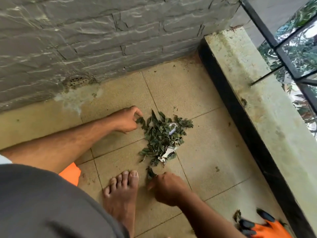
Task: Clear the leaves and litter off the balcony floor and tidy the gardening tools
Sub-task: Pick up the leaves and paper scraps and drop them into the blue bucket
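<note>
Grey cloth (42, 203) of the person's clothing fills the near lower corner, with a bare foot (121, 196) flat on the tan tiled balcony floor (214, 152) just beyond it. Beside the big toe, the right hand (167, 188) has its fingers curled together and pinches a green leaf (150, 173) that sticks up from the fingertips. Ahead of those fingers lies the leaf pile (163, 134), a heap of green leaves with crumpled white paper litter (167, 154) at its near edge and another pale scrap (172, 129) in its middle; any writing on them is too blurred to read. On the pile's far-left edge the left hand (127, 120) pinches a leaf, fingers bent. Behind the right wrist an orange glove (264, 227) with dark fingertips lies on the floor. Beyond the left fingers a round drain grille (78, 81) sits at the foot of the grey stone wall (103, 31).
</note>
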Action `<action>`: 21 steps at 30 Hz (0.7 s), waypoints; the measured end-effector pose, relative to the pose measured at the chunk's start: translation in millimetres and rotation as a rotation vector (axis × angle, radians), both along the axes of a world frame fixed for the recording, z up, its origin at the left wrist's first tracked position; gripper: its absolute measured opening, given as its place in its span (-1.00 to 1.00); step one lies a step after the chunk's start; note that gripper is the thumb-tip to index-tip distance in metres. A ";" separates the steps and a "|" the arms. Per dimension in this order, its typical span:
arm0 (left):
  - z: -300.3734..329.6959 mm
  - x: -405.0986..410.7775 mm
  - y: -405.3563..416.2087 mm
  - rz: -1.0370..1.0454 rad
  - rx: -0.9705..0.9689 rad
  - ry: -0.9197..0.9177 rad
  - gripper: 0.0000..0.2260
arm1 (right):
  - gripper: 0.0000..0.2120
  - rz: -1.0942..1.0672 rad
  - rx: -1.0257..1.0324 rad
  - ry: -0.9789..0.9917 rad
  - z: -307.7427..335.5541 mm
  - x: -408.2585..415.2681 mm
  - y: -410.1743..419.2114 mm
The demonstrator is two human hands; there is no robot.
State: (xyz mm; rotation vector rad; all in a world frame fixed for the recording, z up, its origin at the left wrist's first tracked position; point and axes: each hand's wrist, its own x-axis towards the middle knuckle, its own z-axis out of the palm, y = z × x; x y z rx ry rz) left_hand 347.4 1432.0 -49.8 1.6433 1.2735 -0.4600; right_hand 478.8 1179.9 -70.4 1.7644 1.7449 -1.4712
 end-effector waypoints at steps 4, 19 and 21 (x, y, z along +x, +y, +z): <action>-7.3 -3.8 -1.7 0.052 -0.018 -0.031 -0.49 | -0.70 -0.163 0.121 -0.032 -7.8 -18.5 15.7; -18.3 41.4 -2.1 -0.258 0.290 -0.021 -0.05 | -0.64 -1.000 -0.092 -0.759 43.0 172.9 -59.2; -22.9 60.5 -14.6 -0.330 0.267 0.021 -0.04 | -0.57 -1.046 -0.294 -0.833 42.3 180.5 -94.8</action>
